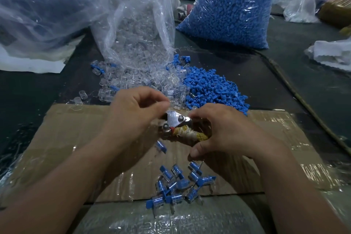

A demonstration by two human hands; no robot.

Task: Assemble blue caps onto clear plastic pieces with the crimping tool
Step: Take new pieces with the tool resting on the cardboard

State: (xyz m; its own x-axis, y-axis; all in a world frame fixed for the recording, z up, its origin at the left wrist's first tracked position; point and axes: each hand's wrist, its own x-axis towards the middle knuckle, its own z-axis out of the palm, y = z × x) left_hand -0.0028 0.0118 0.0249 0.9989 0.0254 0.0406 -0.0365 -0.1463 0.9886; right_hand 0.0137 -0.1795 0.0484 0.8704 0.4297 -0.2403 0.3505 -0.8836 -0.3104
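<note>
While the right hand point(224, 131) grips the crimping tool point(177, 122), the left hand point(133, 112) pinches its metal head.

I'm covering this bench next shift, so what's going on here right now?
A person is working over a sheet of cardboard. Their right hand grips the wrapped handles of a crimping tool, while the left hand pinches at its metal head; what it pinches is hidden. Finished blue-capped pieces lie heaped on the near edge of the cardboard. Loose clear pieces and blue caps wait in piles beyond the tool.
</note>
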